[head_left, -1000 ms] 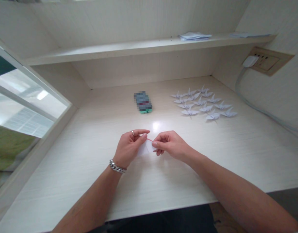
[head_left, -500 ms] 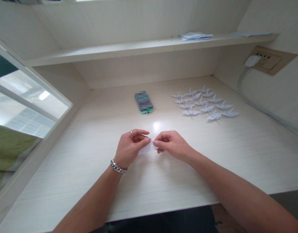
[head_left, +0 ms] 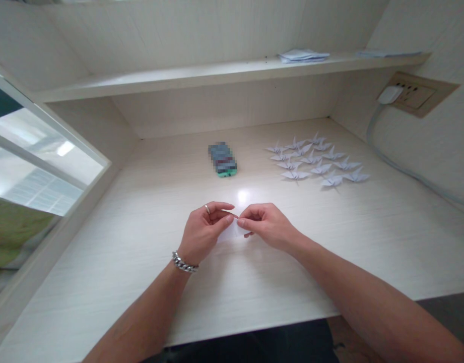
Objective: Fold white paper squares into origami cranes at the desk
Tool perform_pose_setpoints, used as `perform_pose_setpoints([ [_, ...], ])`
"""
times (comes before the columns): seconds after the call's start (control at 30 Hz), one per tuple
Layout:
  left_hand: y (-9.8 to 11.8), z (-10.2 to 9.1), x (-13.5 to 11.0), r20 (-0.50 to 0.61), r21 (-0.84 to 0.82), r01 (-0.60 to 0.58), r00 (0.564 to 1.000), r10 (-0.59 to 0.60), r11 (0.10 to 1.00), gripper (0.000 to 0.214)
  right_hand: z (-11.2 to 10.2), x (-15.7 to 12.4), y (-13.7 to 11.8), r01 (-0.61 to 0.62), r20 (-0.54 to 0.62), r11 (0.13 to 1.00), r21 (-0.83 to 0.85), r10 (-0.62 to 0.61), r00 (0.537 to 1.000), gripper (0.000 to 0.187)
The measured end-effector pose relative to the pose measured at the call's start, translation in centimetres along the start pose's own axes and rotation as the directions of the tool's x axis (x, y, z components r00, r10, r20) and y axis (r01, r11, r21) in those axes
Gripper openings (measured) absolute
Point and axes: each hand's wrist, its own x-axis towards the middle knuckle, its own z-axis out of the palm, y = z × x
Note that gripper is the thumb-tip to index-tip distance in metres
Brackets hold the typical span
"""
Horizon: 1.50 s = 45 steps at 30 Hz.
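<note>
A small piece of folded white paper (head_left: 229, 233) is held just above the desk, in front of me. My left hand (head_left: 208, 222), with a ring and a chain bracelet at the wrist, pinches its upper edge between thumb and fingers. From the other side my right hand (head_left: 265, 223) grips the paper, thumb on top and fingers curled beneath. The two thumb tips almost meet at the paper's top. Parts of the paper are hidden behind the fingers, so its exact fold cannot be made out.
Several white paper cranes (head_left: 311, 157) stand in rows at the back right of the desk (head_left: 141, 222). A blurred phone-like object (head_left: 222, 159) lies behind my hands. Folded papers (head_left: 304, 56) rest on the shelf (head_left: 171, 76). A white plug (head_left: 389, 95) with its cable sits in the wall socket.
Both hands stay nearly in place. Slightly more of the white paper shows between them, and the right fingertips have shifted a little along it. The view has moved very slightly.
</note>
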Motion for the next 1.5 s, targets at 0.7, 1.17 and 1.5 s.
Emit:
perform_pose_setpoints([
  [0.7, 0.0, -1.0, 0.6, -0.173, -0.065, 0.013, 0.985, -0.024, 0.998, 0.034, -1.7, -0.1, -1.0, -0.071, -0.013, 0.997, 0.01, 0.071, 0.997, 0.021],
  [1.17, 0.4, -0.2, 0.2, -0.129, 0.01, 0.002, 0.992, -0.001, 1.0, 0.031, -0.4, -0.3, -0.8, -0.038, -0.028, 0.991, -0.126, 0.034, 0.999, 0.021],
  [1.5, 0.8, 0.0, -0.1, -0.055, 0.049, 0.033, 0.998, -0.03, 0.998, 0.028, -0.2, -0.3, -0.8, -0.022, -0.005, 0.994, -0.105, 0.022, 1.0, 0.023],
])
